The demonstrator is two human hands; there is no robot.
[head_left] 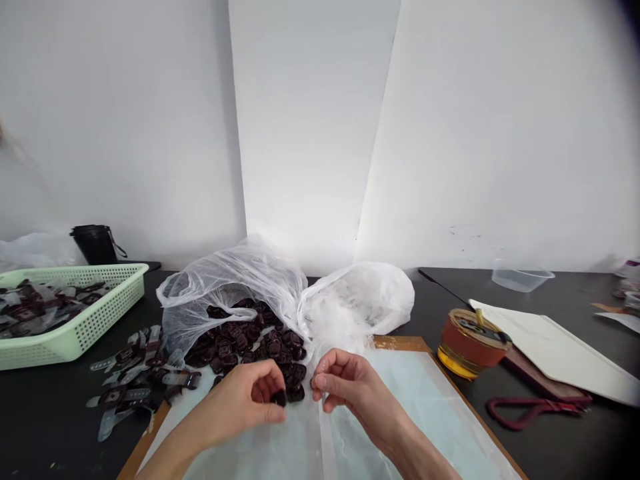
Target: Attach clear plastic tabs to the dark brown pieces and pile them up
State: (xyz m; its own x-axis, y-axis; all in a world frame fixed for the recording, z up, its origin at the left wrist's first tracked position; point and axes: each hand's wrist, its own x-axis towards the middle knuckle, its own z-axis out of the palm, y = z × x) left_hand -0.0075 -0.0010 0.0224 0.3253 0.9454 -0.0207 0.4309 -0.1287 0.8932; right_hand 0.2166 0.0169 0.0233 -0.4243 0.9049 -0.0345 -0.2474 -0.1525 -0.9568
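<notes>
My left hand (250, 393) is closed around a small dark brown plastic piece (279, 398), which shows between thumb and fingers. Just to its right, my right hand (345, 383) is pinched; the small thing at its fingertips is too little to make out. Beyond my left hand, a heap of similar dark brown pieces (240, 337) spills from a clear plastic bag (235, 267). A second plastic bag (360, 297), with whitish translucent contents, lies beyond my right hand. Both hands are above a board with a pale, film-like cover (400, 400).
Left of the board lie dark pieces joined to clear straps (135, 373), near a green basket (100, 320) of similar ones. A black cup (95, 243) stands behind. At right are a tape roll (473, 343), red-handled scissors (530, 410), white sheets (560, 347) and a clear tub (523, 277).
</notes>
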